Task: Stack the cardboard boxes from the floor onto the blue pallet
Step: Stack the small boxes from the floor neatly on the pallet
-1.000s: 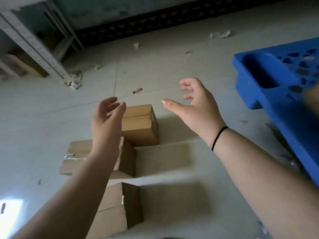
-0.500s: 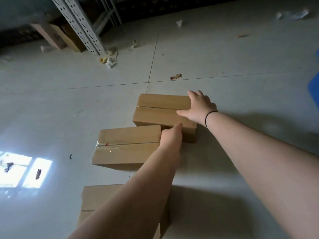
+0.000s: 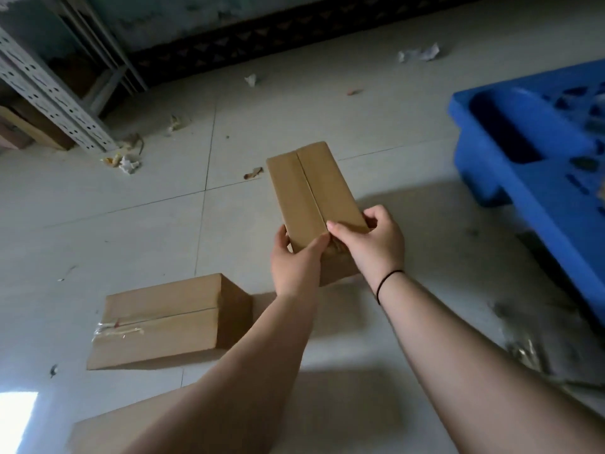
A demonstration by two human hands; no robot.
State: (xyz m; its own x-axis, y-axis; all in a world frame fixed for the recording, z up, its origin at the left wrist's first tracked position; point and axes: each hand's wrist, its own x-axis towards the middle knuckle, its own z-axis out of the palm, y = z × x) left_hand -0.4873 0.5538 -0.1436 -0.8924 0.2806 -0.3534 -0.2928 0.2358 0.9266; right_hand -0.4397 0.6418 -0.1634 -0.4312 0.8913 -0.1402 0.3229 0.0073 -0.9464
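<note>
Our left hand and right hand clamp near end of plain cardboard box, matte brown, long rectangular, centre seam running away from us, lifted off floor. Blue pallet, hard moulded plastic with slots, right of hands, corner edge near. Second box, taped seam, below-left of hands on smooth grey floor tiles; third box under left forearm. Open floor between held box and pallet.

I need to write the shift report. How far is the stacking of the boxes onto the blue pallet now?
Done: nothing that shows; the visible corner of the blue pallet carries no box. In hand: the left hand and the right hand grip one cardboard box by its near end, lifted off the floor. Left: the taped box and a third box at the bottom edge lie on the floor.
</note>
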